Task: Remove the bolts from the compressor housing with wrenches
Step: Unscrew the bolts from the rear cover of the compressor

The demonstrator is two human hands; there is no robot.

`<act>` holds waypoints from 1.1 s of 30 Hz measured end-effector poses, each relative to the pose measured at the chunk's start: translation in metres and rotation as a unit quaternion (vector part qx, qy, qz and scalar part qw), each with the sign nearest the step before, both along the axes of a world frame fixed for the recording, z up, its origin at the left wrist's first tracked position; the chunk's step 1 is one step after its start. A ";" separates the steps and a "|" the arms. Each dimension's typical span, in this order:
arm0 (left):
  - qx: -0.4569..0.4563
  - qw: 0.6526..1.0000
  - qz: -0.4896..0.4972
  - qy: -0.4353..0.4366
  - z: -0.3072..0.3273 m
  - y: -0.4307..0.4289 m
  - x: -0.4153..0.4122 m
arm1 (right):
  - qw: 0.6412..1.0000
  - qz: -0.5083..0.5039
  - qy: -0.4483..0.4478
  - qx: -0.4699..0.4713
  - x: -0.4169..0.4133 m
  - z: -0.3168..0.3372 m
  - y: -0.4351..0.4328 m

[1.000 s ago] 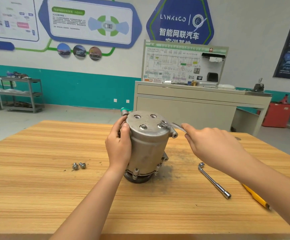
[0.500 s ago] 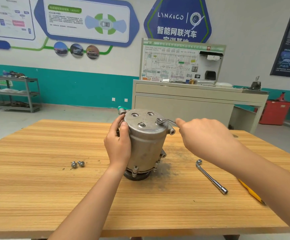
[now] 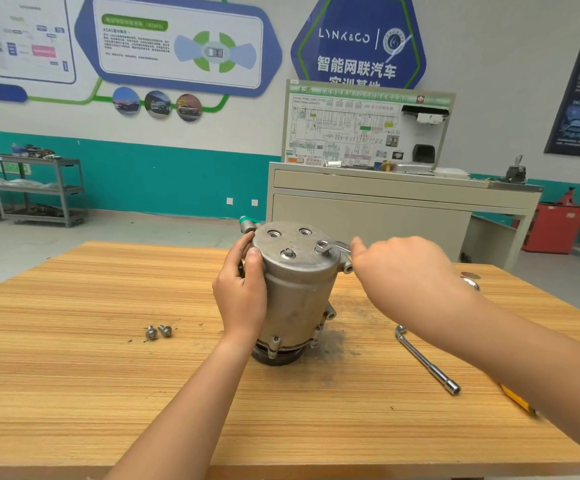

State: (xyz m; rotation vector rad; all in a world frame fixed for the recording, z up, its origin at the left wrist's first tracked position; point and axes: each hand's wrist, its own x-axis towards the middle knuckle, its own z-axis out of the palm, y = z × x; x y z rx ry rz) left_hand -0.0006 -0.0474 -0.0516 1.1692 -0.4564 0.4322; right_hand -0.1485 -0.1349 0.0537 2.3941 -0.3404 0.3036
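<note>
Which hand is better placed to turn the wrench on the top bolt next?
Right. The right hand holds the wrench seated on a bolt; the left hand grips the compressor housing, steadying it.

the left hand curls round the left side of the housing, thumb up by its top rim, forearm reaching in over the table's near edge. the right hand grips the wrench handle, knuckles up, forearm slanting in over the near right corner.

Dull grey housing on streaky tan bench.
Silver bolts, shiny silver wrench, green cap, yellow handle, teal wall band.
</note>
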 end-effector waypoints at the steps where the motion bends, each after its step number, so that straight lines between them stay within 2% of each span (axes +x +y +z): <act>1: -0.001 1.000 0.000 -0.001 0.000 0.000 0.000 | 1.000 0.002 -0.005 0.001 0.000 -0.003 0.001; 7: -0.006 1.000 0.004 -0.004 -0.001 -0.001 -0.002 | 1.000 -0.003 -0.010 -0.006 0.003 -0.002 -0.005; 12: -0.009 1.000 0.008 -0.001 -0.002 0.000 -0.001 | 1.000 -0.007 0.009 0.029 0.005 0.013 -0.016; 19: -0.010 1.000 0.003 -0.003 -0.002 -0.001 -0.002 | 1.000 0.007 0.007 -0.028 0.003 0.006 -0.007; 26: -0.023 1.000 0.003 -0.002 -0.004 0.001 -0.001 | 0.998 0.019 0.004 0.057 0.001 0.001 -0.019; 33: -0.019 1.000 0.002 -0.011 -0.004 0.001 -0.004 | 0.997 0.001 0.022 0.072 0.002 0.004 -0.012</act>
